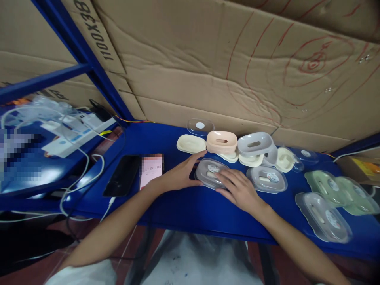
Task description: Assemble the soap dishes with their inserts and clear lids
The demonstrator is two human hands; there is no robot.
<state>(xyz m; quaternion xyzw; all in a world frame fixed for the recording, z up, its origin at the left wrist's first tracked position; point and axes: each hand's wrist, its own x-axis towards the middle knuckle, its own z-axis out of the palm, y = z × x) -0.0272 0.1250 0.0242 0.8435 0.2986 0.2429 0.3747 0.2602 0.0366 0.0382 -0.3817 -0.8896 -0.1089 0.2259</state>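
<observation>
A grey oval soap box with a clear lid (pixel 209 171) lies on the blue table (pixel 184 206) in front of me. My left hand (pixel 181 174) cups its left edge, thumb and fingers curved around the rim. My right hand (pixel 237 188) lies flat on the lid's right side, fingers spread over it. Behind it stand a cream box (pixel 190 143), a peach box (pixel 221 141) and a grey box (pixel 255 144).
A black phone (pixel 122 175) and a second phone with a lit pink screen (pixel 151 169) lie to the left. More lidded grey boxes (pixel 267 179) (pixel 323 217) and green ones (pixel 341 189) sit to the right. A loose clear lid (pixel 200 126) leans at the cardboard wall (pixel 237 71). Cables and packages fill the left shelf (pixel 59 130).
</observation>
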